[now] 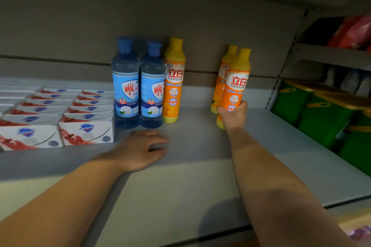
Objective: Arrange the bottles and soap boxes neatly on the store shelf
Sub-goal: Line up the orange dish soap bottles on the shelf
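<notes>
On the grey shelf [192, 146] two blue bottles [125, 86] [152, 90] stand side by side, with an orange-yellow bottle [173, 84] touching them on the right. My right hand [232, 116] grips the lower part of another orange-yellow bottle [237, 82], upright at mid shelf. A third orange bottle [221, 78] stands just behind it, partly hidden. White and red soap boxes [86, 132] fill the left side in rows. My left hand [140, 150] rests palm down on the shelf in front of the blue bottles, holding nothing.
The shelf's back panel [180, 26] rises behind the bottles. To the right, past the upright [285, 66], a neighbouring bay holds green containers [321, 114] and red packs [353, 32] above. The shelf's front edge [341, 200] runs toward me at lower right.
</notes>
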Demonstrator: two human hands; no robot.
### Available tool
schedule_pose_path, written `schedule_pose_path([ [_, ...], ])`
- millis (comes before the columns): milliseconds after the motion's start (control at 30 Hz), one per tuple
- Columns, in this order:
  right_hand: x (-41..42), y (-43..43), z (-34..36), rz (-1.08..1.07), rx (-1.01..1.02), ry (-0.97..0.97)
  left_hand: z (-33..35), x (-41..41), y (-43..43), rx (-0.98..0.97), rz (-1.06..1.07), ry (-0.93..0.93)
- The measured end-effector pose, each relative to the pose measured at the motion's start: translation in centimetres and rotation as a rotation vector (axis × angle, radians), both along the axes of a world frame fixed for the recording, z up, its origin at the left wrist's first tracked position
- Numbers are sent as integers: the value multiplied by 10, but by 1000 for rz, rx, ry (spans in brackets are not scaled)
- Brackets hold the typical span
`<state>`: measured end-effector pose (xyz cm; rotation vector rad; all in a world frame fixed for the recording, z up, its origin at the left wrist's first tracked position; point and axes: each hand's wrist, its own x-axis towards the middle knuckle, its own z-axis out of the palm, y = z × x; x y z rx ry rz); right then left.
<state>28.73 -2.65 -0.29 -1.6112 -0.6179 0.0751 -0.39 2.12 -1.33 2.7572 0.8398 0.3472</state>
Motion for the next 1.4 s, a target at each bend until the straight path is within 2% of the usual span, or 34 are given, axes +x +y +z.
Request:
schedule_pose_path([
  [267,34,24,-3,-60,-163,-131,-6,2,5,13,9,87],
  [567,36,26,-5,12,-74,-61,-6,2,5,-10,31,46],
  [667,23,21,0,-116,-60,-53,-6,2,4,-16,34,51],
  [733,7,15,3,-270,-12,-154,-5,1,4,-18,36,46],
  [800,-17,13,7,-322,65,-326,-4,1,3,-20,38,47],
  [867,-45,22,7,-213,57,-442,-3,2,2,-19,38,55],
  [967,-85,42,-1,95,-59,-463,0,1,1,-29,34,67],
  [1067,-105,60,-13,341,-222,-385,0,1,2,-31,25,77],
  [1133,-106,65,-13,448,-264,-226,0,1,1,-26,27,72],
  [1233,-102,70,-12,520,-290,-148,-1,1,2,-31,28,52],
  [1400,-105,58,-10,452,-275,-125,0,1,1,-32,36,43],
])
